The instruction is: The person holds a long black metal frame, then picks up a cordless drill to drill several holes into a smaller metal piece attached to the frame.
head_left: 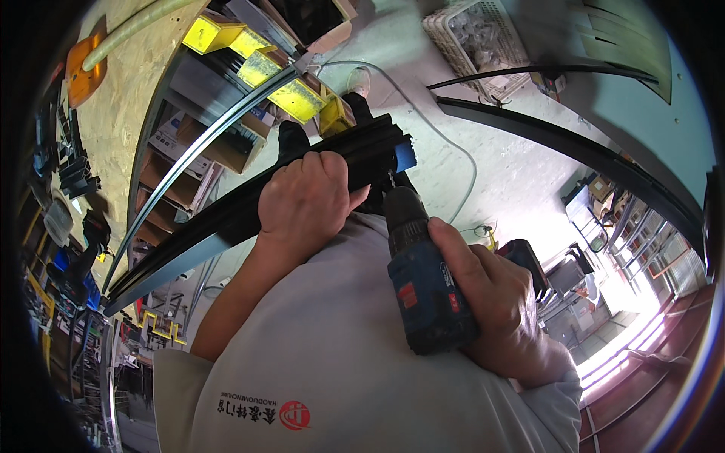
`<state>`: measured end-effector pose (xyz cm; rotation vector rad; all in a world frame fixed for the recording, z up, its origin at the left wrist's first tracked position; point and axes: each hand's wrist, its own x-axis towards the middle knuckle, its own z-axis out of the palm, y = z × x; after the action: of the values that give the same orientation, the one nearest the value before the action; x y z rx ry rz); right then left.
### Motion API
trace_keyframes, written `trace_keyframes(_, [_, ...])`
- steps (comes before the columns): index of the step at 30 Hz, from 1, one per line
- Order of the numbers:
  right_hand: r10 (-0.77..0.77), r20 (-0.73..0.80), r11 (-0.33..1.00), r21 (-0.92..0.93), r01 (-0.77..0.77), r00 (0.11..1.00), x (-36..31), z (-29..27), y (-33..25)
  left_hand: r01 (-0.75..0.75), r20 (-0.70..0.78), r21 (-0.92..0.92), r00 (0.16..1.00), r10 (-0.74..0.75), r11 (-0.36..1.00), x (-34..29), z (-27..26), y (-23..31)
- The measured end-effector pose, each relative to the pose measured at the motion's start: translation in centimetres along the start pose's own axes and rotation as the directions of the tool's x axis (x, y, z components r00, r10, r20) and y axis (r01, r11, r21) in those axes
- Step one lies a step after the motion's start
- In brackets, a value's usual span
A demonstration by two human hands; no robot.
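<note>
My left hand (306,196) is closed over a long black metal profile (370,145), which slants from the lower left up to the middle in front of my body. A blue patch (405,156) shows at the profile's near-right end. My right hand (491,291) is wrapped round the handle of a dark blue cordless drill (427,294). The drill's black chuck points up toward that end of the profile, and a thin bit shows at its tip. Whether the bit touches the metal I cannot tell.
Yellow bins (298,100) and open cartons (234,143) stand ahead on the left, beside a wooden bench top (113,128). Across the right stretches another long black profile (559,140). A white plastic crate (479,38) and a grey hose (461,147) lie on the floor.
</note>
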<state>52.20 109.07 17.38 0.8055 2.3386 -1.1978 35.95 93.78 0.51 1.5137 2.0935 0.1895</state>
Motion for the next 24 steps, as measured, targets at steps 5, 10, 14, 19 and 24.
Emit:
trace_keyframes(5, [-0.011,-0.021,1.0,0.023,0.011,1.0,0.2,0.0,0.1,-0.055,-0.052,0.026,0.997,0.056,0.998,-0.1,0.4,-0.4])
trace_keyframes(10, [-0.007,0.035,1.0,0.022,0.006,0.999,0.4,-0.8,-0.2,-0.07,-0.099,0.046,0.992,0.075,0.996,-0.2,0.6,-0.5])
trace_keyframes(14, [-0.031,-0.034,0.999,-0.02,0.031,0.999,0.6,-0.7,-0.6,-0.045,-0.089,-0.003,0.995,0.045,0.999,-0.2,0.5,-0.3])
trace_keyframes(19, [-0.054,-0.087,0.998,-0.049,0.049,0.995,0.0,0.2,-0.1,-0.048,-0.079,-0.016,0.996,0.046,0.999,-0.3,0.2,-0.3])
trace_keyframes(24, [0.028,0.087,0.999,-0.037,-0.025,0.996,0.7,-1.0,-0.8,-0.058,-0.104,-0.012,0.993,0.056,0.998,-0.3,0.4,-0.4])
